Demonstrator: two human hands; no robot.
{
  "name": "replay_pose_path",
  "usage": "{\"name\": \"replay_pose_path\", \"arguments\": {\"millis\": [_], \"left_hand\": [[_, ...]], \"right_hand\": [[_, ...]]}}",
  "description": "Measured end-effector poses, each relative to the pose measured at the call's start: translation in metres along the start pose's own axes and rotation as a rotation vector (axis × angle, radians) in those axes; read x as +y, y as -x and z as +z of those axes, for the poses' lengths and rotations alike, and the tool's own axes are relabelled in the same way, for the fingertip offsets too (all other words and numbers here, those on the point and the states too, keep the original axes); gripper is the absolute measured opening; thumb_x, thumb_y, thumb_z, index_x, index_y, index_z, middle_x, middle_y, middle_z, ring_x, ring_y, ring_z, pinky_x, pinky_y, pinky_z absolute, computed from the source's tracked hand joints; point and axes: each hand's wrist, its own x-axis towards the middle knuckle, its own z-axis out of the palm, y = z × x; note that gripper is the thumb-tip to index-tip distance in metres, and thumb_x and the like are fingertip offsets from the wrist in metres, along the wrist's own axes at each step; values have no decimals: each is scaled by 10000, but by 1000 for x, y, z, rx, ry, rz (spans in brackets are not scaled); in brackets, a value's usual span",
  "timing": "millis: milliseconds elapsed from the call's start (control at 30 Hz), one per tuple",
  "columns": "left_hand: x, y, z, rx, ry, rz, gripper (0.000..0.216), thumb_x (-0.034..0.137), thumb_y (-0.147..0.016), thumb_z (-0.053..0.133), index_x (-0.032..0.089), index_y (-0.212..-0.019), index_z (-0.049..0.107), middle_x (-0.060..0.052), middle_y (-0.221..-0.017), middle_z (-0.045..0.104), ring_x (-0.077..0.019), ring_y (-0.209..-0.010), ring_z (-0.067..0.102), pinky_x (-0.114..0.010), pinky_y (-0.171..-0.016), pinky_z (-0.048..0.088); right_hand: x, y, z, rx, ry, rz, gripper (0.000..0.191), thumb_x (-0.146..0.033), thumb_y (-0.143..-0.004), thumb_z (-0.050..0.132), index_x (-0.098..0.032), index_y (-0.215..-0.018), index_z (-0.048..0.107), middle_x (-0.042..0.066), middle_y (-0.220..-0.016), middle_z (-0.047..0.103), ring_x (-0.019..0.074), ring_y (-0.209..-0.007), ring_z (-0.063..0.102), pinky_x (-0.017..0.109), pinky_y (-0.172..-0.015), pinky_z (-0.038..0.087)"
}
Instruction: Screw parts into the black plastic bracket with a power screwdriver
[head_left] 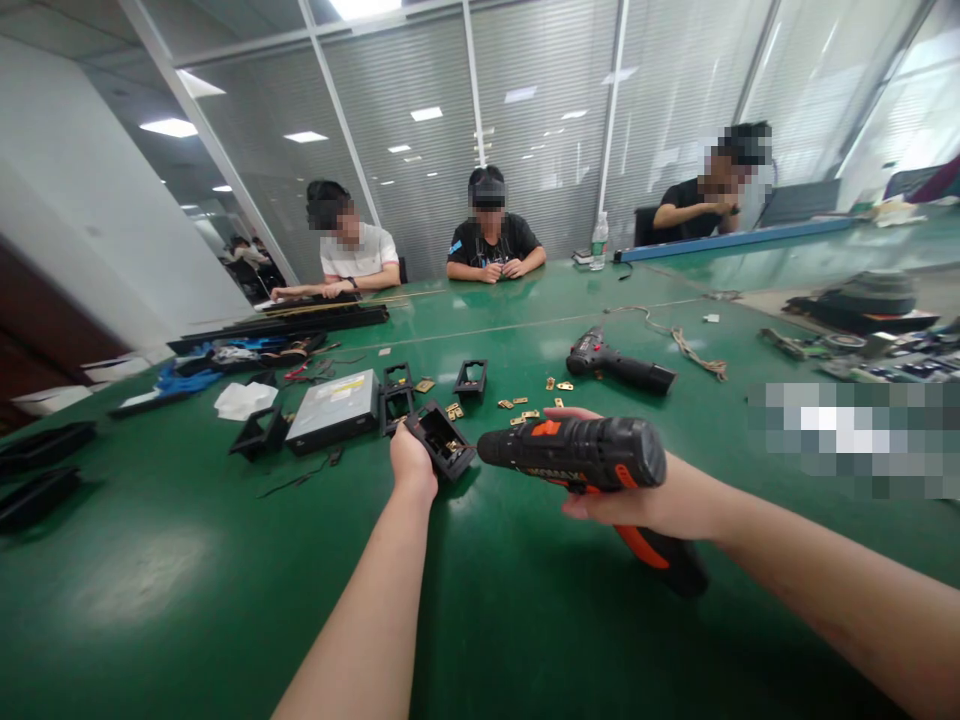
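My left hand (414, 462) is closed on a black plastic frame (450, 462), tilted up off the green table, with small brass parts showing inside it. Wrapped around the grip of a black and orange cordless drill (574, 450) is my right hand (652, 498). The drill points left, and its tip is at the right side of the frame; whether it touches a screw cannot be made out. Just beyond lie several loose brass plates (530, 414). Two more black frames stand close behind, one upright (471, 379) and one beside my left hand (396, 408).
A second cordless drill (619, 364) lies farther back near a tied cord (697, 355). To the left are a silver disc drive (335, 412), another black frame (259, 434) and crumpled white paper (245, 400). Circuit boards (885, 350) lie at the right. Three people sit across the table.
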Motion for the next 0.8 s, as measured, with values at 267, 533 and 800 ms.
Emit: {"name": "replay_pose_path", "arguments": {"millis": [267, 533, 800], "left_hand": [[-2, -3, -2, -7, -21, 5, 133, 305, -906, 553, 223, -827, 621, -12, -720, 650, -213, -648, 655, -314, -589, 547], [-2, -4, 0, -1, 4, 42, 189, 336, -921, 536, 214, -794, 605, 2, -703, 628, -193, -611, 625, -297, -568, 507], [0, -6, -3, 3, 14, 46, 82, 264, -847, 576, 202, -823, 624, 7, -697, 623, -185, -589, 621, -288, -557, 510]], "right_hand": [[-5, 1, -3, -255, -102, 134, 850, -200, -835, 817, -212, -1582, 413, 85, -1206, 744, 118, -651, 753, 257, -619, 643], [0, 0, 2, -226, -70, 87, 986, -152, -800, 784, -252, -1656, 304, -10, -944, 704, 128, -593, 710, 229, -530, 608], [-13, -2, 7, -240, -54, 54, 965, -339, -779, 952, -245, -1598, 449, -33, -838, 675, 124, -562, 660, 216, -471, 575]]}}
